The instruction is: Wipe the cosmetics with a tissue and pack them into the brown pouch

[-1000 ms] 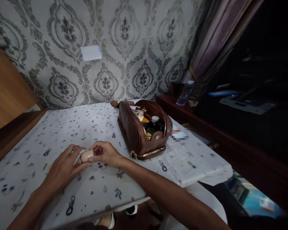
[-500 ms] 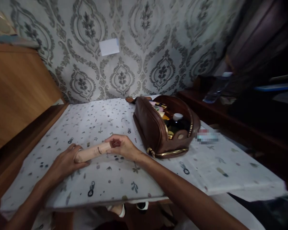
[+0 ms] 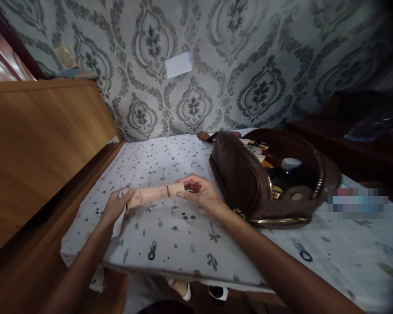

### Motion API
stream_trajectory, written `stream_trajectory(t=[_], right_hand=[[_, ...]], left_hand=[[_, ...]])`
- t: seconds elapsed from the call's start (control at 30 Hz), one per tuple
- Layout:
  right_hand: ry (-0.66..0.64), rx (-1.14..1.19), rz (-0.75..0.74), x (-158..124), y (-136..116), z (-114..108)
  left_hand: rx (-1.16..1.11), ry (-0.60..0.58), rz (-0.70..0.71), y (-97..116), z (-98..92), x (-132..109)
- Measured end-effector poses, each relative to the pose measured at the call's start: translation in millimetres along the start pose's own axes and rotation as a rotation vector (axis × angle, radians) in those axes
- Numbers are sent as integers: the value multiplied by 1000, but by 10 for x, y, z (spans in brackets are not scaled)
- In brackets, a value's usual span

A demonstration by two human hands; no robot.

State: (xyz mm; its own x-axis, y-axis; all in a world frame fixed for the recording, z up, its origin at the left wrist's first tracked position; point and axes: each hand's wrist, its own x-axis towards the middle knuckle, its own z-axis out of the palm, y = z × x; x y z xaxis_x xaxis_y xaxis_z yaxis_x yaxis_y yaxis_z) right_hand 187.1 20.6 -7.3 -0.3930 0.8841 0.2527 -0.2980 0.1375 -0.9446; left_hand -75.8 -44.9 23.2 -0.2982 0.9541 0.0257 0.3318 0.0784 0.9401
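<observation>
A peach-coloured cosmetic tube [image 3: 153, 194] with small dark print and a dark band lies sideways between my two hands, above the patterned tablecloth. My left hand [image 3: 118, 203] is closed on its left end, thumb on the near face. At the right end, my right hand [image 3: 201, 194] pinches the tube between thumb and fingers. Right of my hands stands a brown leather toiletry bag [image 3: 239, 174], unzipped at the top. Inside it a bottle with a white cap [image 3: 291, 164] and several small cosmetics show.
White cloth with small prints covers the table [image 3: 183, 244]. A wooden panel [image 3: 46, 139] rises along the left side. Patterned wallpaper with a white paper [image 3: 178, 65] is behind. A blurred-out item [image 3: 356, 203] lies right of the bag. A clear bottle [image 3: 373, 124] lies in shadow at the right.
The view has swung left, so the bag appears farther right. My left hand has shifted its hold toward the tube's end, and the tube's printed face shows more plainly.
</observation>
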Motion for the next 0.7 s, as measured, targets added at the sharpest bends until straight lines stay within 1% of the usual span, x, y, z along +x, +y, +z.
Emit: stream_trajectory(t=[0.07, 0.17, 0.23, 0.33, 0.43, 0.47, 0.53, 0.63, 0.7], right_hand=[[44, -3, 17, 6, 0, -2], [89, -2, 39, 8, 7, 7], [104, 2, 44, 6, 16, 23], [92, 13, 46, -2, 30, 58], [48, 9, 100, -22, 37, 89], [35, 2, 117, -29, 40, 97], [21, -9, 122, -39, 52, 106], [26, -22, 73, -38, 88, 107], [31, -49, 37, -33, 117, 104]], left_hand=[[-86, 82, -8, 68, 75, -16], [-234, 118, -97, 152, 221, -37], [-365, 165, -161, 189, 320, -31], [-545, 270, -213, 219, 447, 15], [-662, 343, -210, 234, 538, 83], [-683, 354, -197, 238, 562, 105], [-693, 331, -180, 246, 607, 144], [-672, 272, -155, 251, 673, 196], [-663, 273, -109, 245, 719, 231]])
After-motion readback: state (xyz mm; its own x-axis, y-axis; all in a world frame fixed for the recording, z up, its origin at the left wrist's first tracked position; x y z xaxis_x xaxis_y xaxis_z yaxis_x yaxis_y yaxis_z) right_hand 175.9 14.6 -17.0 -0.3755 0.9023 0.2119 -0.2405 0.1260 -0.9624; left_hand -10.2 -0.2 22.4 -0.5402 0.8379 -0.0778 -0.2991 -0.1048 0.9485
